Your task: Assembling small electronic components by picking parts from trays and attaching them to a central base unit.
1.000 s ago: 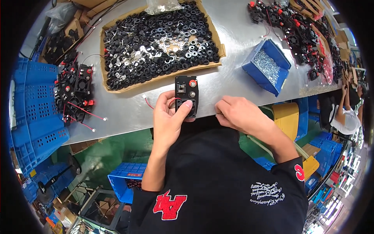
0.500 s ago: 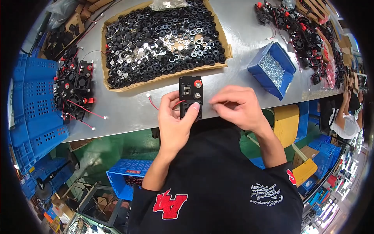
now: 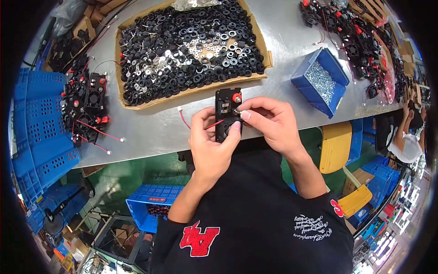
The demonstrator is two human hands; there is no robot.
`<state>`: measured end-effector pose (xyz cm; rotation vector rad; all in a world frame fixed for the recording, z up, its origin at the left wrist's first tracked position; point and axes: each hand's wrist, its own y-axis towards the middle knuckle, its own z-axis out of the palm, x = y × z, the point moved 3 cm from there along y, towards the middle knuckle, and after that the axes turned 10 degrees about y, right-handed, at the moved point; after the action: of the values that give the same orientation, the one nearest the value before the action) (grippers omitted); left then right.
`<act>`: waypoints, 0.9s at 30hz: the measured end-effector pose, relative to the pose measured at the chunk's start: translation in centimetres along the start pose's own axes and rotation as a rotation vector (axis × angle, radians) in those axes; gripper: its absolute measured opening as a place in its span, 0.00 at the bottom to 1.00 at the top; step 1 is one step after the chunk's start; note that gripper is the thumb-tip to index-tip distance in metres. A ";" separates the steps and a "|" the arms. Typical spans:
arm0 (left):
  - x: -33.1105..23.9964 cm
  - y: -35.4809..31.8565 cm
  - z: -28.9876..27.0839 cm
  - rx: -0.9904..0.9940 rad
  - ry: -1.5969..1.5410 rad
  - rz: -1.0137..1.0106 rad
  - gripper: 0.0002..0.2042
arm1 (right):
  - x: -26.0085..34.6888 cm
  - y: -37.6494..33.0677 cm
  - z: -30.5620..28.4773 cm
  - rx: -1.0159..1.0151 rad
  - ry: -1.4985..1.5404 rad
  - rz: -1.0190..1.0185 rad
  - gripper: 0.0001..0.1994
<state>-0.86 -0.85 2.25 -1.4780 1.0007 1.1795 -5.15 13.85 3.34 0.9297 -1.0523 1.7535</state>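
Observation:
My left hand [image 3: 212,141] grips a black fan module [image 3: 222,97], held upright above the table's near edge, thumb on its front. A red terminal with a metal stud [image 3: 237,97] sits at the module's top right, and metal clips [image 3: 224,107] show on its face. From its left side comes a thin red wire ending in a white plug [image 3: 179,108]. Thumb and forefinger of my right hand [image 3: 273,125] are pinched together at the lower metal post [image 3: 236,111]. Whatever small part may be between those fingertips is hidden.
A shallow cardboard tray [image 3: 191,93] of black rings and metal washers lies beyond my hands. A blue bin [image 3: 319,105] of small metal parts stands to the right. More fan modules [image 3: 94,97] lie by a blue crate [image 3: 39,114] at left; others [image 3: 360,50] are heaped far right.
My right hand has moved left, from beside the fan module onto its lower post. The module has shifted slightly right and turned a little in my left hand.

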 end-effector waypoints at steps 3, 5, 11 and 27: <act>-0.1 0.0 0.2 -0.006 0.011 0.014 0.22 | -0.4 0.0 -0.4 0.026 0.013 0.024 0.07; 0.0 -0.1 0.3 -0.003 0.017 0.035 0.22 | -0.3 0.0 -0.5 0.043 0.024 0.031 0.07; -0.1 -0.5 0.5 -0.122 0.188 0.197 0.24 | -0.6 0.0 -0.8 -0.004 0.194 0.121 0.07; -0.5 -0.3 1.0 -0.273 0.591 0.604 0.28 | 0.2 -1.6 0.1 -0.143 -0.248 -0.284 0.08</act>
<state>-0.88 0.16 2.71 -1.8647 1.8405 1.3578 -3.70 14.20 4.00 1.1643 -1.1246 1.3377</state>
